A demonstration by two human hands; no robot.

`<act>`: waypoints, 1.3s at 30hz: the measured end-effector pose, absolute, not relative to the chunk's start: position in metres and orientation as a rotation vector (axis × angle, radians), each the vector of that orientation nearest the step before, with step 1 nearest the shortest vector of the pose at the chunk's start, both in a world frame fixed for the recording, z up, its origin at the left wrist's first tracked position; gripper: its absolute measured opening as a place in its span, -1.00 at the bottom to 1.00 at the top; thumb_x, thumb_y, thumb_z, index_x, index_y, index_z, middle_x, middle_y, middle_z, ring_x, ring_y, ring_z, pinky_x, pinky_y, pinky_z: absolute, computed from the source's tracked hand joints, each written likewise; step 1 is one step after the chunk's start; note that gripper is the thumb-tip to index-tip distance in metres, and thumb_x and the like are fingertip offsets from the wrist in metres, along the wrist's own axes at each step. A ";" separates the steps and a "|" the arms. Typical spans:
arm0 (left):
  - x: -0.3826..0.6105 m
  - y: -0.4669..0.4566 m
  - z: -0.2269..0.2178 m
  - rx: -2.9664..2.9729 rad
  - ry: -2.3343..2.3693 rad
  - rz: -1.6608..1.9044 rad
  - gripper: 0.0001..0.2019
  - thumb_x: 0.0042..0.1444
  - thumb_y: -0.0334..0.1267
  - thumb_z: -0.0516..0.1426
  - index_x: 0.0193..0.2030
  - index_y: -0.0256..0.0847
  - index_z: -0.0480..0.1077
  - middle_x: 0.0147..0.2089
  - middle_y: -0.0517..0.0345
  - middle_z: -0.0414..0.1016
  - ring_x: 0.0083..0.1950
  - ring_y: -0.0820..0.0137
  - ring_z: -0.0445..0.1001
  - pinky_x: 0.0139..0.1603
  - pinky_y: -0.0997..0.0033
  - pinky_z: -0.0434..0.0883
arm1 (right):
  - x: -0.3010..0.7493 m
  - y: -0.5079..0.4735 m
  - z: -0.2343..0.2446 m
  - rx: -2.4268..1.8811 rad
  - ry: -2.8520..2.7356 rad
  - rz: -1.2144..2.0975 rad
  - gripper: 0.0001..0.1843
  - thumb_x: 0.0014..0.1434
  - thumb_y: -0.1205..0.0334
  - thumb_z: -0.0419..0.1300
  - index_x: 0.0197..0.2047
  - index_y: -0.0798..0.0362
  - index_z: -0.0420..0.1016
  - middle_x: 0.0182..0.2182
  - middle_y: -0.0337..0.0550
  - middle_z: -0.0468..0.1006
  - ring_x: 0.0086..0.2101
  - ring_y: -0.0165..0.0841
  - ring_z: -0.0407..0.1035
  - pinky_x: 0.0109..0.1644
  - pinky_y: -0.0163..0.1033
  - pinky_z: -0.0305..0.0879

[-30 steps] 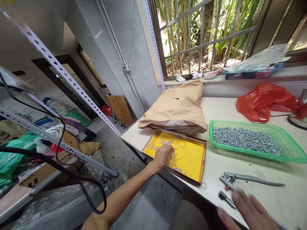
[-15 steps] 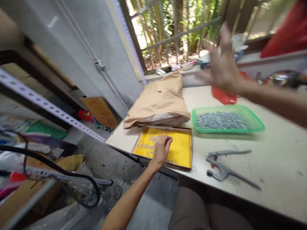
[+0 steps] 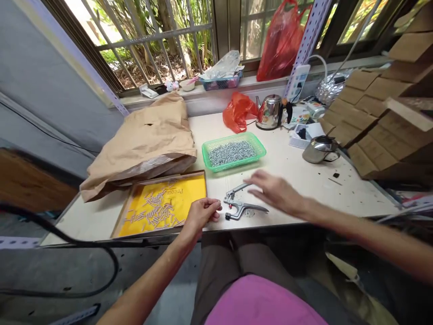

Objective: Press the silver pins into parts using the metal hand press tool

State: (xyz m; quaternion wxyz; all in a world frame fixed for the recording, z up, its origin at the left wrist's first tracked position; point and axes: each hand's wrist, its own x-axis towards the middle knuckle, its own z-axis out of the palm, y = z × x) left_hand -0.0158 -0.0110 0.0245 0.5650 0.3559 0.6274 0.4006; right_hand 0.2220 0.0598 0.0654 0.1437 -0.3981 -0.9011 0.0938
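Two hands: left hand (image 3: 202, 213) curled, contents hidden; right hand (image 3: 275, 192) open, blurred, over pliers (image 3: 241, 205).

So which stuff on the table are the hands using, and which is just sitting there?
In use:
left hand, fingers pinched at the yellow tray's edge
small metal pins in that tray
right hand, hovering over the grey hand press
green basket of metal pieces

Just sitting there:
brown paper sack
red bag
kettle
cardboard boxes
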 end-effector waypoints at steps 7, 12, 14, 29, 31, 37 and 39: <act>0.001 -0.005 0.015 0.863 1.607 0.784 -0.75 -0.09 -0.19 0.33 -0.40 -0.36 0.45 -0.49 0.16 0.50 -0.60 0.58 0.37 -0.58 0.57 0.37 | 0.226 0.009 -0.016 -1.278 -2.683 0.422 -0.74 0.34 0.26 -0.02 0.03 0.04 0.39 -0.16 -0.10 0.41 -0.28 -0.37 0.40 -0.23 -0.29 0.33; 0.005 0.000 0.009 0.885 1.681 0.726 -0.78 -0.07 -0.21 0.31 -0.39 -0.34 0.45 -0.63 0.28 0.38 -0.66 0.57 0.32 -0.62 0.58 0.31 | 0.215 0.021 -0.008 -1.435 -2.762 0.323 -0.75 0.32 0.39 -0.06 -0.08 0.07 0.42 -0.14 -0.04 0.43 -0.21 -0.31 0.39 -0.24 -0.27 0.25; 0.008 0.001 0.007 0.886 1.686 0.689 -0.79 -0.03 -0.21 0.28 -0.38 -0.33 0.44 -0.67 0.29 0.36 -0.68 0.57 0.30 -0.63 0.58 0.29 | 0.215 0.023 -0.008 -1.440 -2.800 0.310 -0.75 0.30 0.43 -0.05 -0.14 0.07 0.43 -0.16 -0.04 0.43 -0.21 -0.29 0.38 -0.26 -0.25 0.23; 0.016 0.015 0.008 0.776 1.706 0.374 -0.81 0.04 -0.27 0.24 -0.47 -0.34 0.39 -0.75 0.33 0.25 -0.75 0.59 0.18 -0.67 0.57 0.15 | 0.223 0.025 -0.019 -1.279 -2.774 0.249 -0.77 0.27 0.45 0.01 -0.14 0.06 0.46 -0.22 -0.09 0.46 -0.28 -0.31 0.33 -0.28 -0.21 0.07; 0.016 0.018 0.009 0.737 1.702 0.336 -0.85 0.05 -0.31 0.23 -0.44 -0.35 0.41 -0.76 0.33 0.24 -0.75 0.59 0.17 -0.66 0.56 0.15 | 0.224 0.026 -0.023 -1.251 -2.763 0.225 -0.77 0.28 0.44 0.01 -0.15 0.07 0.46 -0.24 -0.10 0.46 -0.29 -0.32 0.31 -0.29 -0.21 0.05; 0.017 0.018 0.011 0.757 1.711 0.265 -0.84 0.01 -0.33 0.26 -0.48 -0.36 0.40 -0.76 0.32 0.24 -0.74 0.60 0.17 -0.64 0.54 0.16 | 0.225 0.026 -0.030 -1.228 -2.743 0.157 -0.78 0.30 0.42 0.00 -0.18 0.07 0.46 -0.27 -0.11 0.46 -0.29 -0.32 0.30 -0.31 -0.21 0.02; 0.017 0.018 0.011 0.759 1.702 0.233 -0.81 -0.03 -0.29 0.29 -0.48 -0.35 0.41 -0.76 0.32 0.25 -0.73 0.60 0.17 -0.63 0.54 0.18 | 0.225 0.027 -0.028 -1.219 -2.761 0.157 -0.78 0.30 0.43 0.00 -0.18 0.07 0.46 -0.26 -0.10 0.46 -0.30 -0.32 0.30 -0.30 -0.20 0.03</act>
